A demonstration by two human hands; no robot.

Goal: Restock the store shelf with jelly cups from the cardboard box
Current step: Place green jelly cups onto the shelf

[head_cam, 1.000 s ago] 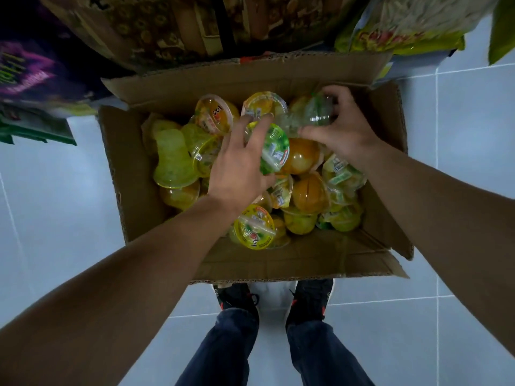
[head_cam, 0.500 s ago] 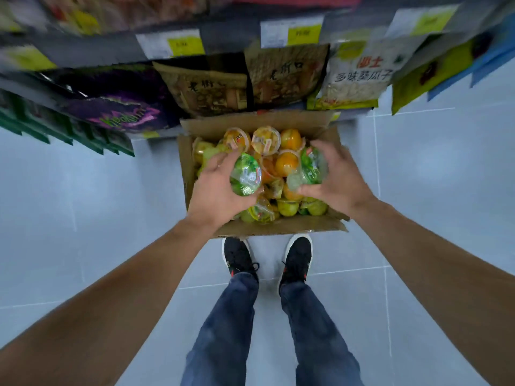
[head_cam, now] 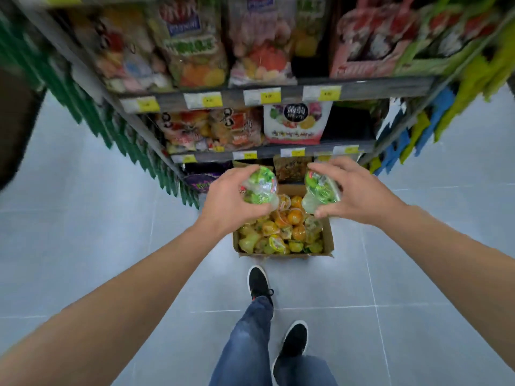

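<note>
My left hand has its grip curled round a clear plastic jelly cup with a green printed lid, fingers wrapped over the far side and thumb underneath, the lid tilted up toward me. My right hand grips a second green-lidded clear plastic jelly cup the same way, fingers arched over the top and thumb pressing the lower side. Both cups are in the air above the far end of the open brown cardboard box, apart from each other, with a gap between them.

The box sits on the pale grey tiled floor, its far end against the foot of the grey metal store shelf. It is heaped with more jelly cups, orange, yellow and green ones lying at all angles.

On the shelf, the upper tiers carry colourful snack bags, and a white bag with fruit pictures stands on the middle tier just right of some orange-and-red packets. To the right of that white bag the tier looks dark. Yellow-and-white price tags run along the shelf edges.

My black shoes and blue jeans show below the box's near edge, one foot ahead of the other.
</note>
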